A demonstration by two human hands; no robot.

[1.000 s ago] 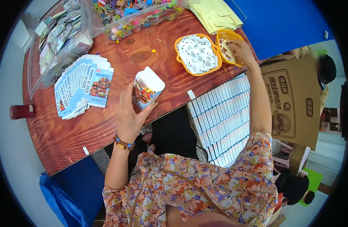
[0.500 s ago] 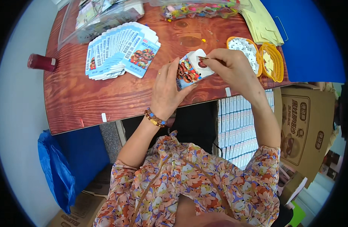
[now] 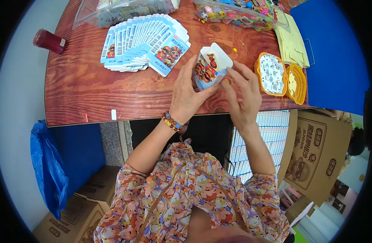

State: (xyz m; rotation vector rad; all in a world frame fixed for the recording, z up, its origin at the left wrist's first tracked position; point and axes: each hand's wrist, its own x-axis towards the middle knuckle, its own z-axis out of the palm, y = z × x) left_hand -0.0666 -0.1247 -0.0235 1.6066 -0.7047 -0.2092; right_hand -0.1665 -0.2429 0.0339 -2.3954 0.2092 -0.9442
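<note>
A small printed carton (image 3: 206, 71) stands tilted in my left hand (image 3: 188, 87), which wraps round its left side and lower end with the thumb across the bottom. Its white top flap (image 3: 221, 56) is raised. My right hand (image 3: 245, 91) is at the carton's right edge, with index finger and thumb against it and the other fingers curled loosely. The small item it held earlier no longer shows. Left of my hands, a fan of flat blue-and-white printed cartons (image 3: 143, 44) lies on the wooden table (image 3: 80, 95).
Yellow baskets hold white printed slips (image 3: 271, 75) and pale yellow pieces (image 3: 292, 83). Yellow paper packets (image 3: 291, 40) lie behind them. Clear bins hold colourful trinkets (image 3: 238, 16) and packets (image 3: 133, 14). A dark red jar (image 3: 49, 41) is far left; a cardboard box (image 3: 315, 150) stands right.
My right hand has moved from above the carton's opening down to its right edge, and its small item is gone from view. The view has shifted, with the table sitting higher.
</note>
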